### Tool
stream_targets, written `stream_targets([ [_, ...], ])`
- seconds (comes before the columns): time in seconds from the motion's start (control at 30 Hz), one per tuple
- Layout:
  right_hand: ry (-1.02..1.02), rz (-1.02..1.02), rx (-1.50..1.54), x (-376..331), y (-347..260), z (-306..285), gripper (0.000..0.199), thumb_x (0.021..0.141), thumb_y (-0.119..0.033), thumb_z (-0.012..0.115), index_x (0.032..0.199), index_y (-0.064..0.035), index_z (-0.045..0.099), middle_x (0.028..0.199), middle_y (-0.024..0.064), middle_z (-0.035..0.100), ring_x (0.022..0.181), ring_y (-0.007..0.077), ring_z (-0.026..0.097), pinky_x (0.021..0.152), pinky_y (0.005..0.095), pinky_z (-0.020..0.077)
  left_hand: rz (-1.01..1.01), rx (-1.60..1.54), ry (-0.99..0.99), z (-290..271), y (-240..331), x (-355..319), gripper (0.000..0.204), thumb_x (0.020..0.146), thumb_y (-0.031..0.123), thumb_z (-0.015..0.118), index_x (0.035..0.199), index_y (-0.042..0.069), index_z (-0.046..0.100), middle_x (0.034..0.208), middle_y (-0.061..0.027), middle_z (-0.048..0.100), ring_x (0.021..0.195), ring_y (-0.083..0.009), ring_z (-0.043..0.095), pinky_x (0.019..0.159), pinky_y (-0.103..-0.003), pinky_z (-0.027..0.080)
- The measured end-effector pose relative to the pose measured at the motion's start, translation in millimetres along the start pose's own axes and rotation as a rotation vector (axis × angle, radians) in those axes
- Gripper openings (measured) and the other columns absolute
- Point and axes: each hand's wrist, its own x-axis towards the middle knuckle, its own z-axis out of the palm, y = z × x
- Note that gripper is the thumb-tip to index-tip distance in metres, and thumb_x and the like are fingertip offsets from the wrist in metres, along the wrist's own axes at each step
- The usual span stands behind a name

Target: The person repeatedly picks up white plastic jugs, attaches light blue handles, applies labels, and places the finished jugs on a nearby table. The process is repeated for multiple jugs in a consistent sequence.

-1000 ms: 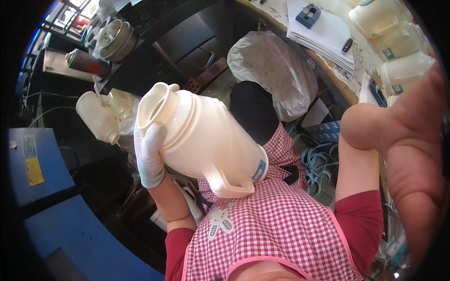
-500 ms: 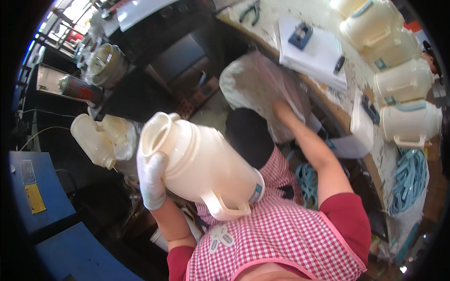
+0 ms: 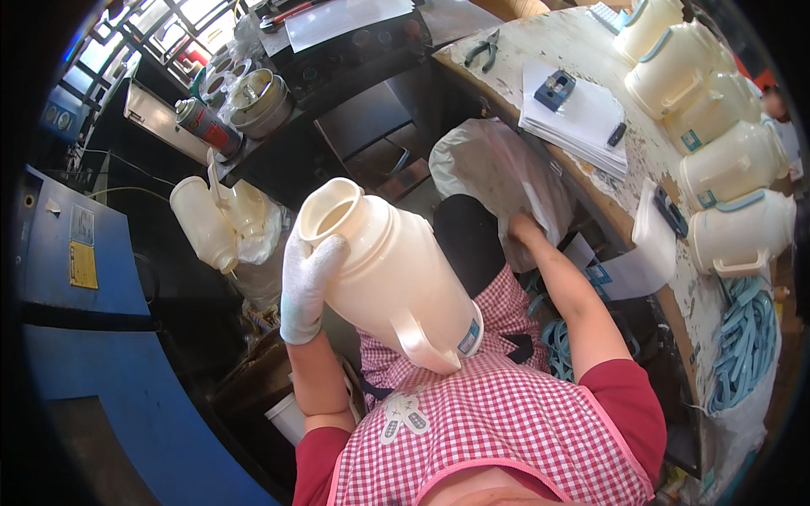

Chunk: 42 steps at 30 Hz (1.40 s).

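A cream plastic jug-shaped body [image 3: 392, 278] with a side handle and an open round mouth lies tilted across my lap, its mouth pointing away and to the left. My left hand [image 3: 312, 278], in a white glove, grips it around the neck, thumb near the rim. The base, with a small blue label, rests close against my checked apron. My bare right hand [image 3: 523, 229] is down beside my knee, at the near side of a large translucent plastic bag [image 3: 481, 152]. Its fingers are mostly hidden, and whether they hold anything does not show.
Several similar cream jugs [image 3: 734, 160] line the right side of the worn table [image 3: 582, 42], near paper sheets [image 3: 582, 126] and pliers [image 3: 483, 51]. Blue strips [image 3: 742, 346] hang below. More cream parts [image 3: 202, 223], a spray can [image 3: 202, 126] and blue machine panels [image 3: 76, 244] stand left.
The view has shifted, so surroundings sit farther right. My left hand keeps its hold on the jug body. My right hand has drawn back slightly toward me beside the bag.
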Motion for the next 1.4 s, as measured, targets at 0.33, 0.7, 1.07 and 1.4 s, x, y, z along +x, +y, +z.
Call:
stream_targets([
  [0.33, 0.630, -0.120, 1.100, -98.4, -61.4, -139.6, 0.028, 0.090, -0.022, 0.078, 0.096, 0.0030, 0.066, 0.113, 0.0209, 0.068, 0.107, 0.0285, 0.070, 0.093, 0.0381, 0.0548, 0.412, 0.098, 0.556, 30.4, 75.3, -83.5, 0.092, 0.079, 0.049, 0.084, 0.145, -0.001, 0.044, 0.135, -0.0198, 0.061, 0.121, -0.0334, 0.066, 0.107, -0.041, 0.055],
  [0.7, 0.635, -1.012, 0.954, -245.5, -186.8, -288.8, 0.034, 0.080, 0.000, 0.071, 0.114, -0.0041, 0.070, 0.117, 0.0140, 0.071, 0.093, 0.0339, 0.072, 0.080, 0.0375, 0.0592, 0.531, 1.005, 0.080, 13.9, -17.9, -55.8, 0.079, 0.062, 0.025, 0.097, 0.132, 0.009, 0.062, 0.132, -0.0125, 0.063, 0.120, -0.0340, 0.063, 0.103, -0.044, 0.050],
  [1.07, 0.683, -0.916, 0.543, -233.0, -201.8, -285.7, 0.022, 0.080, -0.009, 0.071, 0.102, -0.0080, 0.072, 0.086, 0.0090, 0.068, 0.081, 0.0283, 0.072, 0.071, 0.0392, 0.0588, 0.498, 1.007, 0.077, 20.6, -17.6, -49.0, 0.074, 0.065, 0.021, 0.094, 0.130, 0.008, 0.063, 0.132, -0.0129, 0.064, 0.121, -0.0336, 0.062, 0.108, -0.045, 0.046],
  [1.4, 0.413, -1.155, 0.880, -234.3, -149.1, -285.0, 0.030, 0.093, -0.011, 0.069, 0.122, -0.0077, 0.070, 0.117, 0.0148, 0.070, 0.111, 0.0338, 0.068, 0.091, 0.0416, 0.0562, 0.435, 1.021, -0.023, 30.3, -4.1, -37.4, 0.073, 0.064, 0.020, 0.094, 0.128, 0.007, 0.061, 0.129, -0.0140, 0.064, 0.121, -0.0371, 0.060, 0.105, -0.046, 0.047],
])
